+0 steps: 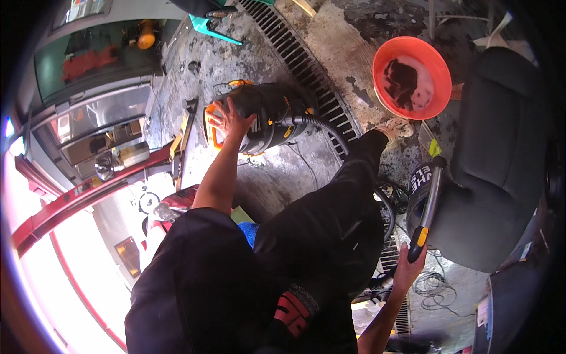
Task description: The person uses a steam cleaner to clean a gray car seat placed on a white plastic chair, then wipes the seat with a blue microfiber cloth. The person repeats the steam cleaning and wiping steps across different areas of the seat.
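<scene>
My left hand [231, 123] rests with its fingers spread on the top of a black and orange wet-dry vacuum [268, 115], beside its orange handle. A ribbed black hose [327, 127] leaves the vacuum's side and runs behind my leg. Low on the right, my right hand [407, 268] is closed round the black, yellow-buttoned grip of a vacuum wand [433, 197]. Its metal tube slants up to a nozzle with a clear and yellow-green head, next to a grey car seat [492, 153]. The wand's tube lies close over the seat's edge; I cannot tell if they touch.
An orange bucket [445, 74] holds foamy water and something dark. A slotted floor drain [295, 59] crosses the stained concrete. Cables [436, 289] lie coiled by the seat. A red metal frame [88, 197] stands at the left, and a teal object [212, 32] lies at the back.
</scene>
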Available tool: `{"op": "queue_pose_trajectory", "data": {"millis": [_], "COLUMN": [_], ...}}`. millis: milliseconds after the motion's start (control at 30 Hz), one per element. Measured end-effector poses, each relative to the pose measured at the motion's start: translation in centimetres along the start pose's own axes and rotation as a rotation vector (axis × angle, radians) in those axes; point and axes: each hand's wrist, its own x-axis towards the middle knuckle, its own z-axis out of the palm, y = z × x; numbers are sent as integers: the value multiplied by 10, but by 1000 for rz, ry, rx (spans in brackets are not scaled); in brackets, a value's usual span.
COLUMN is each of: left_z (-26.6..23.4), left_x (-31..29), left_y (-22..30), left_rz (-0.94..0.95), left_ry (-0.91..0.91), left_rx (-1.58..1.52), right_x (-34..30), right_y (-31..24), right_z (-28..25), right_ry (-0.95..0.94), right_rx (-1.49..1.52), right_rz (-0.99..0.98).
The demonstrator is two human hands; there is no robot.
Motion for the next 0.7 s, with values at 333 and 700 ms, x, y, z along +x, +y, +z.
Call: {"op": "queue_pose_trajectory", "data": {"millis": [333,700], "left_z": [-28,-25], "left_x": [-3,-6], "left_y": [12,10], "left_rz": [-31,-34], "left_ry": [-62,-56], "left_rx": [-14,20], "right_x": [3,9], "right_y": [-21,-36], "right_z": [22,20], "right_ry": [-79,-60], "right_rx": [64,113], "right_rz": [-94,0]}}
